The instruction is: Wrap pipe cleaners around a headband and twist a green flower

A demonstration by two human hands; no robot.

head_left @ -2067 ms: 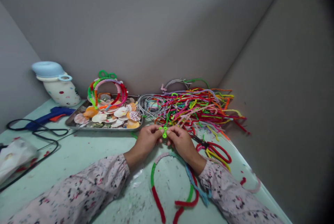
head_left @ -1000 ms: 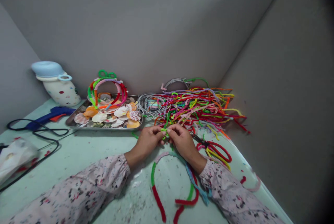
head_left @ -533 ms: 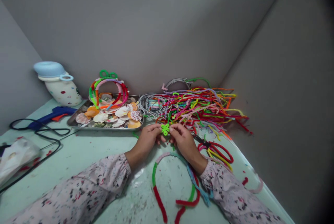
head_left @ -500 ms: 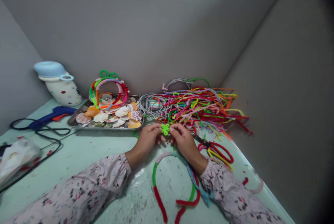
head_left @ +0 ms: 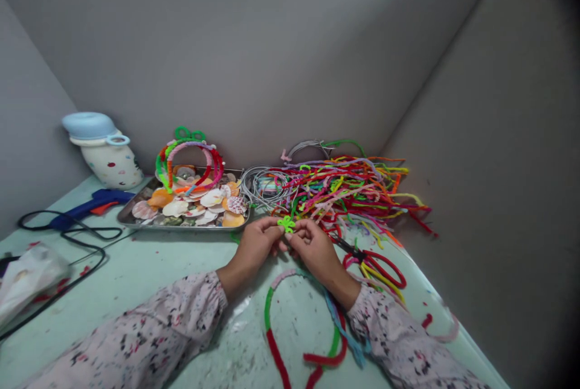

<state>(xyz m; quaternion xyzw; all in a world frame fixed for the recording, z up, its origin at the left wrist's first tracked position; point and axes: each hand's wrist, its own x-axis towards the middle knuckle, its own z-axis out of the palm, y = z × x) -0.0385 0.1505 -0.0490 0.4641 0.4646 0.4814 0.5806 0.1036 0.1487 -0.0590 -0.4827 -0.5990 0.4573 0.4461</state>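
Observation:
A small lime-green pipe-cleaner flower (head_left: 286,224) is pinched between both hands above the table. My left hand (head_left: 257,245) grips its left side with thumb and forefinger. From the other side, my right hand (head_left: 316,251) holds the flower's lower right edge with its fingertips. Below the hands lies a headband (head_left: 268,310) wrapped in red, green, pink and blue pipe cleaner, partly covered by my right wrist. Red-handled scissors (head_left: 385,268) rest just right of my right hand, among loose pipe cleaners.
A metal tray (head_left: 181,228) of seashells bears several wrapped headbands (head_left: 217,162). Bare wire hoops (head_left: 258,186) adjoin a heap of pipe cleaners (head_left: 348,189). At left are a blue glue gun (head_left: 86,206), its black cable (head_left: 97,247), a bottle (head_left: 111,162) and a white packet (head_left: 34,274).
The fingers have shifted around the flower, and its petals now look more spread. My right thumb sits lower on it. The view has tilted slightly.

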